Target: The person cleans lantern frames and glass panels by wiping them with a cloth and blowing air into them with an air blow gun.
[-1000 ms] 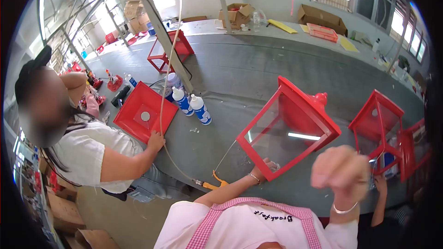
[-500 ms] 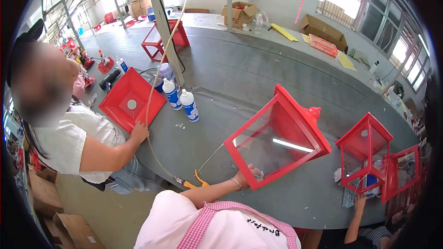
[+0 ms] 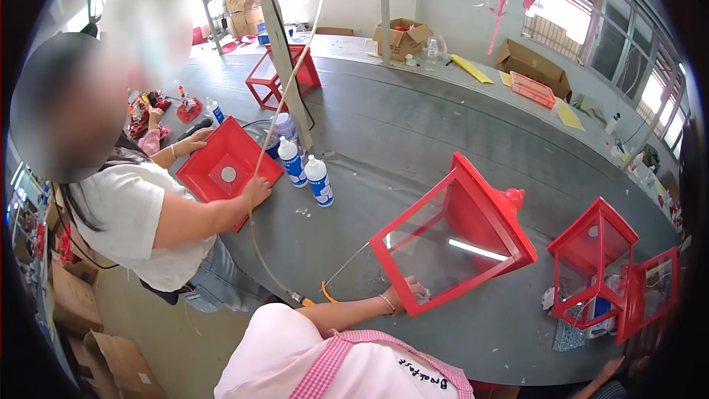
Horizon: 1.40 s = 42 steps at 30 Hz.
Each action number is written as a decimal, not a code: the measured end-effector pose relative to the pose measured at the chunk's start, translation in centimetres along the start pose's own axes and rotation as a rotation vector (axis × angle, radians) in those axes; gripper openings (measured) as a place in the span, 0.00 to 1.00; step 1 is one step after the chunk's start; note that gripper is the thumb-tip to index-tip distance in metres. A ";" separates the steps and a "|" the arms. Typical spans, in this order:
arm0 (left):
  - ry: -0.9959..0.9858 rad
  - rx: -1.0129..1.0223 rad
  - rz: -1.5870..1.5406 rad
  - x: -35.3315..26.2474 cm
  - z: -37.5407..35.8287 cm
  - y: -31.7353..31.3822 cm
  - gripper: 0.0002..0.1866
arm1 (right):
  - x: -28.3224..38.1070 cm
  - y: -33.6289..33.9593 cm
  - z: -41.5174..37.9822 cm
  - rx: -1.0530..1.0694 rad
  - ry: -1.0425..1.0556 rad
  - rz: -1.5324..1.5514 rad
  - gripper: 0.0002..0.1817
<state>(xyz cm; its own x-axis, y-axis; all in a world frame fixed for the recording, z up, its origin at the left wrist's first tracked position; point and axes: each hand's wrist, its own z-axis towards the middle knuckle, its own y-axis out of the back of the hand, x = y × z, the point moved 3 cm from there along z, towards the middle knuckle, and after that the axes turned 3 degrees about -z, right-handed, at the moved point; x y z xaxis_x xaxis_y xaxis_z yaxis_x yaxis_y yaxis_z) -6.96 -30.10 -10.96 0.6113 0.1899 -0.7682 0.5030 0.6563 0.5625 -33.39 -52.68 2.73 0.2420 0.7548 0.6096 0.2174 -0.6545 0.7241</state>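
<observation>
A large red lantern (image 3: 526,247) with clear panes lies tilted on the grey table (image 3: 354,266), its knobbed top pointing right. My left hand (image 3: 404,294), with a bracelet at the wrist, reaches in at the lantern's lower left frame bar. Its fingers are curled round a crumpled whitish wad (image 3: 423,296) close to the pane, and the bar hides part of the hand. My right hand does not show. An orange air gun (image 3: 301,299) on a pale hose lies left of my forearm.
At left a co-worker holds a red lantern top (image 3: 209,177). Two white-and-blue bottles (image 3: 320,183) stand beside it. Smaller red lanterns (image 3: 595,266) are at right, with another person's arm (image 3: 607,377) below. A post (image 3: 284,52) rises from the table.
The view has shifted slightly. The co-worker at left now has both hands at the red top. The right-hand person's hand has left the small lantern. My left hand stays at the large lantern.
</observation>
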 end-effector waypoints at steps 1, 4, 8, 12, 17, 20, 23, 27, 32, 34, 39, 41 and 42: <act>0.005 0.024 -0.006 0.0 0.1 -0.1 0.12 | 0.1 0.3 0.2 -0.012 0.006 -0.006 0.15; 0.028 0.058 -0.010 0.2 -0.2 -0.2 0.15 | 0.3 0.9 0.7 -0.036 0.034 -0.022 0.15; -0.047 -0.060 0.010 -0.8 0.1 0.3 0.09 | 1.0 2.6 1.6 -0.049 0.086 -0.061 0.15; -0.172 -0.071 0.177 -2.8 0.1 1.5 0.06 | 2.7 5.3 3.8 -0.022 0.184 -0.125 0.15; -0.039 0.049 0.180 -0.9 0.0 -0.2 0.11 | 4.7 6.8 5.0 -0.024 0.269 -0.155 0.15; -0.081 0.009 0.236 -0.3 0.0 -1.0 0.10 | 5.5 7.9 4.7 -0.043 0.291 -0.167 0.15; -0.156 -0.018 0.257 1.5 -0.1 -2.5 0.09 | 6.4 9.4 4.5 -0.060 0.314 -0.182 0.15; -0.072 -0.042 0.236 0.6 -0.3 -1.8 0.10 | 11.0 11.6 3.6 -0.083 0.343 -0.198 0.16; -0.026 -0.037 0.105 -0.3 -0.3 -0.6 0.10 | 16.2 20.8 8.3 -0.653 0.311 0.038 0.19; -0.032 0.017 0.188 -0.3 -0.3 -1.1 0.11 | 17.6 22.2 11.6 -0.721 0.419 -0.078 0.23; -0.127 -0.099 0.339 -1.1 1.6 -0.2 0.12 | 20.7 22.9 19.0 -0.750 0.451 -0.434 0.18; -0.100 -0.096 0.413 0.7 4.2 0.0 0.12 | 19.7 22.9 22.4 -0.609 0.334 -0.536 0.15; -0.071 -0.092 0.494 1.7 5.6 0.3 0.11 | 18.8 22.7 23.9 -0.601 0.337 -0.538 0.15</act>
<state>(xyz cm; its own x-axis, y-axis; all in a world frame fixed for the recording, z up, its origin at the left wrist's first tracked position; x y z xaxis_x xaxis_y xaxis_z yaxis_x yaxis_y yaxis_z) -2.35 -33.71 -10.36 0.8046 0.4454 -0.3928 0.0895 0.5629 0.8217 -1.30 -54.35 22.90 -0.0629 0.9895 0.1299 -0.3369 -0.1435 0.9305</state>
